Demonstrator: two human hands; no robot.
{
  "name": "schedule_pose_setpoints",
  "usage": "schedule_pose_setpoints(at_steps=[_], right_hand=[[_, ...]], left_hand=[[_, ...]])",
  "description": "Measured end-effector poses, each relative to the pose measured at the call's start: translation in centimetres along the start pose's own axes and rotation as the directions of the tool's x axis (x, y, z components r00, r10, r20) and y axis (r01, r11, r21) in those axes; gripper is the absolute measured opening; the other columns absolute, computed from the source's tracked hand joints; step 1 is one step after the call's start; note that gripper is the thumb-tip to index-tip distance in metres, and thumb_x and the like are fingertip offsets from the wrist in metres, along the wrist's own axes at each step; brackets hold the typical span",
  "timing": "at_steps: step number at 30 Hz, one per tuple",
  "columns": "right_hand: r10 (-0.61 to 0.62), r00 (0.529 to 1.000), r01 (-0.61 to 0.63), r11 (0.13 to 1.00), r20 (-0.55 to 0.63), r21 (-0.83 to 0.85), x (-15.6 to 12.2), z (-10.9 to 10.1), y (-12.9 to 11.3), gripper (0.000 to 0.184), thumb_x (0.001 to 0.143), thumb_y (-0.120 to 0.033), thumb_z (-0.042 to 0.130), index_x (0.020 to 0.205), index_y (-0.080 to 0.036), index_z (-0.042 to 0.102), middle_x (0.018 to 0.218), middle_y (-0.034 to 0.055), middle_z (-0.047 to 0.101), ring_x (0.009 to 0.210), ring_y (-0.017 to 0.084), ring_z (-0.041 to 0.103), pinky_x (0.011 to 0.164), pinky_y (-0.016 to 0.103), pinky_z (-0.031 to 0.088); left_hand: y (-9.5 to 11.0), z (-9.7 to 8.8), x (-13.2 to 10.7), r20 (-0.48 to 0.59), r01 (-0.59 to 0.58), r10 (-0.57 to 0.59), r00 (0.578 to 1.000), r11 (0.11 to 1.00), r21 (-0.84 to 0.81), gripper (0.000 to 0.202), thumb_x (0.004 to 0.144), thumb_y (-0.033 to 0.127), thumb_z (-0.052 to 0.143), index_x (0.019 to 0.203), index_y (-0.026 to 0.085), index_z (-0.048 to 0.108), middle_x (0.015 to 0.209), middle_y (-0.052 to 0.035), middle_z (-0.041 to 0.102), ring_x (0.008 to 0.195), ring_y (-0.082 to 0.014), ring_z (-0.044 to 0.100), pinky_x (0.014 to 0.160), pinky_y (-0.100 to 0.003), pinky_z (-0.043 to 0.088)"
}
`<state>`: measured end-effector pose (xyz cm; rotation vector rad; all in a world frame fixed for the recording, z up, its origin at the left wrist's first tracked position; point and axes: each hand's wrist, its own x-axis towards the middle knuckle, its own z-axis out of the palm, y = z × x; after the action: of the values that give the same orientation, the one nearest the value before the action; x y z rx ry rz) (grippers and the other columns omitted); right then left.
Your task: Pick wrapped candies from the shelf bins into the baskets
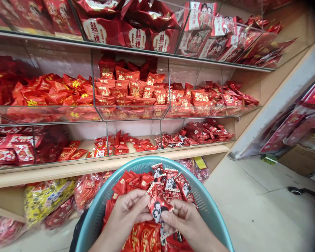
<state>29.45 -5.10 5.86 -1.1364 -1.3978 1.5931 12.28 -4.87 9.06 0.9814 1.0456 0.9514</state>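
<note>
Between my two hands is a red candy packet (157, 206) printed with black-and-white cartoon figures. My left hand (131, 206) pinches its upper left edge, and my right hand (181, 217) grips its lower right side with the thumb across the front. Both hands are over a teal plastic basket (90, 210). In the basket, similar cartoon-printed packets (171, 180) lie at the back and right. Plain red packets with gold marks (130, 182) fill the left side, and upright red packets with gold writing (144, 238) sit near the front.
Ahead stand shelves with clear dividers (169, 84), holding red wrapped sweets (136, 87) and larger gift bags (136, 35). Below the bottom ledge (55, 171) lies a yellow bag (47, 199) beside other bagged sweets. To the right are the tiled floor (252, 199) and a cardboard box (295, 159).
</note>
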Motion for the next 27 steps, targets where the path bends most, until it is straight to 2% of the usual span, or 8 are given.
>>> schedule_pose_setpoints(at_steps=[7, 12, 16, 19, 22, 27], right_hand=[[0.069, 0.997, -0.066, 0.994, 0.026, -0.082, -1.4, 0.9, 2.1, 0.043, 0.069, -0.056, 0.056, 0.053, -0.019, 0.043, 0.042, -0.0015, 0.053, 0.036, 0.005, 0.044, 0.037, 0.018, 0.030], [0.092, 0.995, -0.089, 0.993, 0.030, -0.084, -1.6, 0.5, 2.3, 0.047, 0.067, -0.060, 0.056, 0.052, -0.019, 0.039, 0.038, -0.0031, 0.048, 0.032, 0.004, 0.040, 0.033, 0.016, 0.024], [0.054, 0.998, -0.055, 0.998, -0.035, -0.036, -1.6, -0.4, 2.3, 0.043, 0.070, -0.056, 0.056, 0.055, -0.018, 0.044, 0.044, -0.0002, 0.056, 0.036, 0.005, 0.044, 0.039, 0.017, 0.033], [0.079, 0.991, -0.076, 0.997, -0.108, 0.031, -1.6, -1.1, 2.3, 0.040, 0.069, -0.056, 0.058, 0.065, -0.016, 0.055, 0.050, 0.0004, 0.059, 0.040, 0.006, 0.047, 0.043, 0.018, 0.037], [0.132, 0.983, -0.123, 0.989, -0.129, 0.079, -1.8, -1.8, 2.4, 0.045, 0.067, -0.058, 0.059, 0.081, -0.016, 0.062, 0.052, -0.0003, 0.059, 0.040, 0.006, 0.048, 0.043, 0.018, 0.039], [0.133, 0.981, -0.120, 0.988, -0.143, 0.095, -2.5, -3.0, 2.6, 0.046, 0.065, -0.058, 0.061, 0.087, -0.017, 0.063, 0.054, 0.0002, 0.060, 0.040, 0.008, 0.049, 0.043, 0.020, 0.040]], left_hand=[[-0.9, -1.1, -0.9, 0.003, -0.081, 0.083, 0.997, 0.969, 0.235, 0.028, 0.075, 0.042, 0.053, 0.063, 0.019, 0.059, 0.065, -0.0001, 0.057, 0.065, -0.0109, 0.050, 0.064, -0.023, 0.046], [-1.0, -1.5, 0.2, 0.121, -0.143, 0.109, 0.987, 0.937, 0.318, 0.029, 0.079, 0.039, 0.048, 0.063, 0.018, 0.059, 0.063, 0.0003, 0.056, 0.063, -0.0106, 0.050, 0.061, -0.023, 0.044], [-0.2, -0.9, 2.7, 0.219, -0.201, 0.127, 0.968, 0.909, 0.365, 0.028, 0.079, 0.038, 0.048, 0.067, 0.016, 0.060, 0.064, 0.0008, 0.058, 0.062, -0.0099, 0.050, 0.060, -0.023, 0.041], [0.5, 0.2, 5.5, 0.265, -0.332, 0.235, 0.935, 0.843, 0.422, 0.024, 0.077, 0.035, 0.053, 0.065, 0.016, 0.062, 0.068, 0.0006, 0.058, 0.066, -0.0103, 0.050, 0.066, -0.024, 0.040], [0.8, 1.2, 8.3, 0.262, -0.440, 0.354, 0.898, 0.752, 0.491, 0.022, 0.074, 0.032, 0.055, 0.062, 0.016, 0.064, 0.072, -0.0002, 0.056, 0.073, -0.0116, 0.050, 0.071, -0.025, 0.039], [0.1, 2.3, 11.7, 0.252, -0.471, 0.408, 0.878, 0.631, 0.616, 0.024, 0.074, 0.034, 0.055, 0.061, 0.017, 0.065, 0.070, -0.0004, 0.052, 0.073, -0.0127, 0.047, 0.071, -0.026, 0.037]])
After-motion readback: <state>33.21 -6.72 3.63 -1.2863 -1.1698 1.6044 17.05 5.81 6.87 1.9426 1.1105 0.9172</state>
